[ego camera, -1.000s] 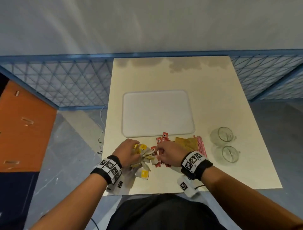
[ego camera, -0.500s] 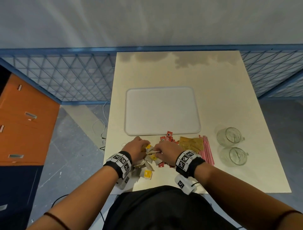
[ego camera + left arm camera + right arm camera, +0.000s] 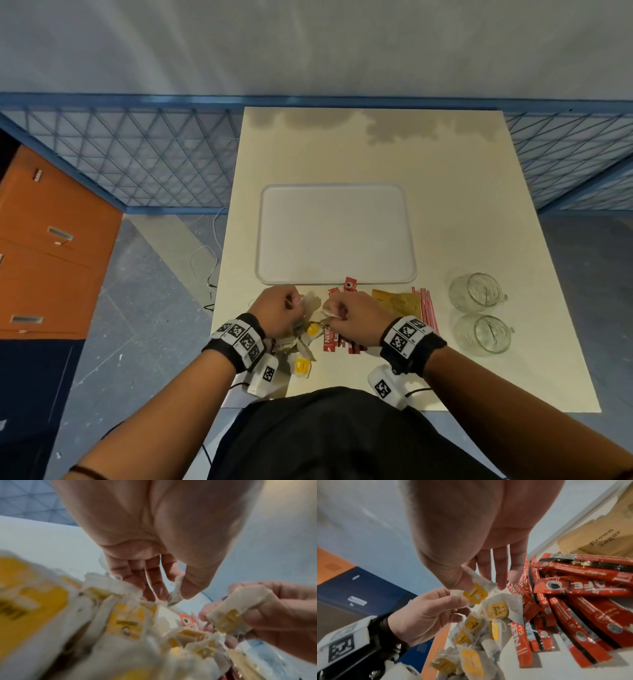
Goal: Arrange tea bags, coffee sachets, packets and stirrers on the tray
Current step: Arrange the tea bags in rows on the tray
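Head view: both hands sit over the tea bags (image 3: 301,337) at the table's (image 3: 479,205) near edge, just short of the tray (image 3: 334,236), which holds nothing. Sachets (image 3: 337,341) lie under and beside the right hand (image 3: 356,320); packets (image 3: 397,303) and stirrers (image 3: 426,308) lie further right, then two glass mugs (image 3: 479,313).

Grip is hidden in the head view. The left wrist view shows the left hand (image 3: 154,540) pinching a tea bag's paper edge between thumb and fingertips. The right wrist view shows the right hand (image 3: 471,534) pinching a tea bag (image 3: 475,595) by its yellow tag, the left hand's fingers (image 3: 447,600) touching the same bag.

Against the frame a second ago, both hands have lifted slightly off the pile and drawn together; nothing has reached the tray.
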Action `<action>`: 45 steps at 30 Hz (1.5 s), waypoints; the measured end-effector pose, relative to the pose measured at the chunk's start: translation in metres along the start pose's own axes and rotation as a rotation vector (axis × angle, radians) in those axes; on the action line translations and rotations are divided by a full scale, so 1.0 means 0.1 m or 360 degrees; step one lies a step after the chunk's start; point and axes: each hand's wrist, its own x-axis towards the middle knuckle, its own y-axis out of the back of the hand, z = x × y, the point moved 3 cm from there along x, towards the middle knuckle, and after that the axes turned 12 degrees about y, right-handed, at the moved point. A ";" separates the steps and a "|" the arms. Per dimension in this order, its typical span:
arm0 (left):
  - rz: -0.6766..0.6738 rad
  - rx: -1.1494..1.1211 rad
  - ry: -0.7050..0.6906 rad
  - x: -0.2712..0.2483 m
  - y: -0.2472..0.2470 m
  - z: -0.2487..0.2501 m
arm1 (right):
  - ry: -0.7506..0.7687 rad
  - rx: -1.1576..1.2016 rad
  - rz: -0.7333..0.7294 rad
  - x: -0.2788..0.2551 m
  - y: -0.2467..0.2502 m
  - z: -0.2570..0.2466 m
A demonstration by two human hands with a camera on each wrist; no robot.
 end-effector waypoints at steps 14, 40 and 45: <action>-0.0377 -0.1183 0.0238 -0.09 0.08 0.26 | -0.0152 0.0547 0.0373 0.00 0.13 0.16; -0.0060 -0.1471 0.0447 0.32 0.20 0.45 | -0.0189 0.0968 0.0627 0.61 0.37 0.20; -0.0220 -0.1640 0.0435 0.41 0.26 0.51 | -0.0261 0.1063 0.0622 0.77 0.38 0.21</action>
